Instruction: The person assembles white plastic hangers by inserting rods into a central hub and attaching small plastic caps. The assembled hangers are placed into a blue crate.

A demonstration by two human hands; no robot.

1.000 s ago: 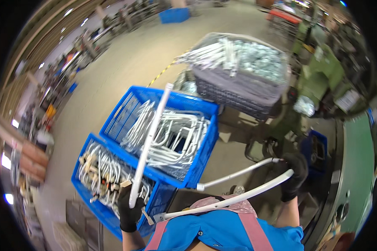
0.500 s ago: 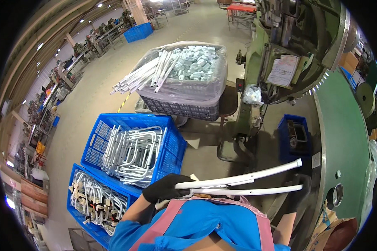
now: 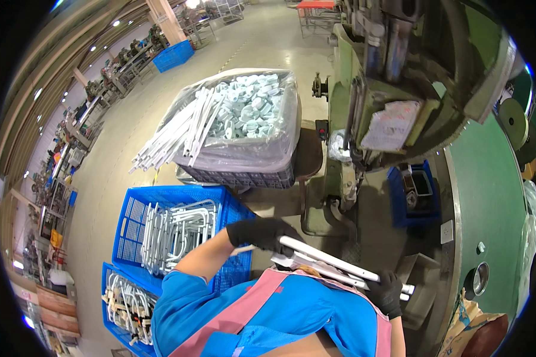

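Both my hands wear black gloves and hold a set of long white tubes in front of my body. My left hand is closed around their left end. My right hand grips them near the right end, where the tube tips stick out past the fingers. The tubes slope down to the right; whether they are joined is hidden by the gloves. Beyond my left arm stands a blue crate with bent white tubes. A lower blue crate holds curved tubes with beige and black fittings.
Ahead, a dark plastic crate with a clear liner holds pale plastic pieces and straight white tubes. A green machine stands right of it. At right are a green tabletop and a blue bin with metal parts.
My right hand has moved left and down, and my left hand up and to the right, so the tubes now slope down to the right. The view has shifted toward the right.
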